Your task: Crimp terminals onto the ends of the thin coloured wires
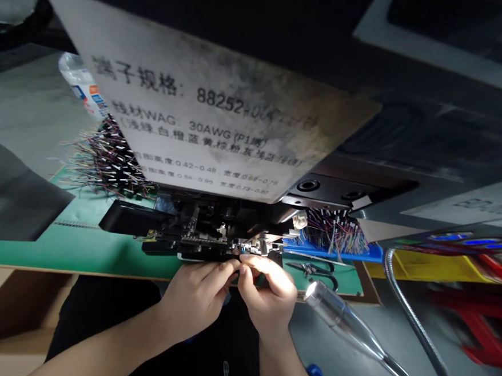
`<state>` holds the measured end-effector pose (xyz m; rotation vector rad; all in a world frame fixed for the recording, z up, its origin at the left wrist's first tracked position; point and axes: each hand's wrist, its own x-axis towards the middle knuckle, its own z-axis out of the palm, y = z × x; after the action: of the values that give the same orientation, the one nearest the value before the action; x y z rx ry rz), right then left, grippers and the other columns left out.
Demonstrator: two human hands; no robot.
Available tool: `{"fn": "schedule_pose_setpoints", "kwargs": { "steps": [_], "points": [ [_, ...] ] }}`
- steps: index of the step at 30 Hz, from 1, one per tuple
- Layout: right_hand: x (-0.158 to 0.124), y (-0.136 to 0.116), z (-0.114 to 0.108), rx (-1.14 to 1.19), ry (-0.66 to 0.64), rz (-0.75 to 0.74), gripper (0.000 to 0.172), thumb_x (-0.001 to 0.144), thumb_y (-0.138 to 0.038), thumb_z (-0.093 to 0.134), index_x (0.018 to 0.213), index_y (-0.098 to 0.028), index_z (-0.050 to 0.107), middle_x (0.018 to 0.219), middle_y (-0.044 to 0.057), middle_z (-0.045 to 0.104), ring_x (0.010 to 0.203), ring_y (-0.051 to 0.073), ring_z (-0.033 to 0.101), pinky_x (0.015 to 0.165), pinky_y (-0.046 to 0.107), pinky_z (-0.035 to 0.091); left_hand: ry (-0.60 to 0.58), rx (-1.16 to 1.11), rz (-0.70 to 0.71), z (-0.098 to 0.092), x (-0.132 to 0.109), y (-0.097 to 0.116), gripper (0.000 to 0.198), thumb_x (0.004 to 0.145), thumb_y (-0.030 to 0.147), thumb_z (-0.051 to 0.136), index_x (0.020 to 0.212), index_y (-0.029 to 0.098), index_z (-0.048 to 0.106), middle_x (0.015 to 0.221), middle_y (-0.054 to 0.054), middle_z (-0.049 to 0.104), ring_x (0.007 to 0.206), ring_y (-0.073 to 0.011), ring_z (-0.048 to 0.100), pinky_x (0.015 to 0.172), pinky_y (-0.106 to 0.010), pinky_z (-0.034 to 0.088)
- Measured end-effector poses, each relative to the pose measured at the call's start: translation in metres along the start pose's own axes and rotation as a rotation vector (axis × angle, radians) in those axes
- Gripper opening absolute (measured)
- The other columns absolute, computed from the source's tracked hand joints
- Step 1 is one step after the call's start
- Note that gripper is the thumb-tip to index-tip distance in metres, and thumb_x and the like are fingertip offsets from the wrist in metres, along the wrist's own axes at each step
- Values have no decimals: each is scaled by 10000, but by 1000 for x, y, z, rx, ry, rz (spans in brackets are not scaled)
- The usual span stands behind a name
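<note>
My left hand (196, 296) and my right hand (269, 295) meet in a pinch just below the black tooling (213, 234) of a crimping machine. Fingertips of both hands press together at the machine's front opening (241, 260). What they pinch is too small to make out; it may be a thin wire. A lamp lights the right hand brightly. A large white label (204, 122) with printed text hangs on the machine above and hides most of it.
Bundles of thin coloured wires lie at the left (107, 161) and on a blue tray at the right (338, 234). A gooseneck lamp (336, 314) points in from the right. Black pliers (314, 270) lie on the green mat (79, 245). Yellow and red bins (464, 266) stand far right.
</note>
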<state>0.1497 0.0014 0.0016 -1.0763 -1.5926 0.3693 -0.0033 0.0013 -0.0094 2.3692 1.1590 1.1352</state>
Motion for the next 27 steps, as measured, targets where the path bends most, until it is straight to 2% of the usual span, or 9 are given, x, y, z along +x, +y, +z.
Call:
{"fn": "schedule_pose_setpoints", "kwargs": {
  "steps": [3,8,13,16,27],
  "points": [
    [-1,2,0,0,9,4,249,784,-30,655,959,-207,678,864,32,743,670,158,677,603,258,551,34,16,17,-1,-2,0,226,920,92,486,1082,159,629,875,-47,756,742,-193,733,674,-310,606],
    [0,3,1,10,5,47,212,788,-71,664,958,-196,680,759,10,706,532,118,578,499,236,486,16,3,-1,-1,-2,1,235,919,88,488,1089,166,629,805,-32,736,731,-191,727,681,-311,600],
    [2,4,4,22,2,65,177,803,-85,670,940,-196,677,598,-47,578,492,103,508,506,229,468,52,3,-18,-1,2,3,200,928,87,488,1040,164,635,794,-29,730,716,-186,724,647,-300,588],
    [1,4,4,6,7,68,172,811,-94,670,947,-200,673,574,-61,523,483,100,473,494,228,447,44,-11,-38,-1,3,3,212,924,74,485,1040,169,636,803,-27,732,715,-179,722,646,-292,585],
    [-2,-1,3,-8,6,131,168,800,-92,659,935,-193,648,574,-68,504,487,104,507,498,222,468,35,-8,-2,-2,2,1,196,905,54,484,991,152,630,856,-42,750,754,-178,733,679,-284,594]
  ]
}}
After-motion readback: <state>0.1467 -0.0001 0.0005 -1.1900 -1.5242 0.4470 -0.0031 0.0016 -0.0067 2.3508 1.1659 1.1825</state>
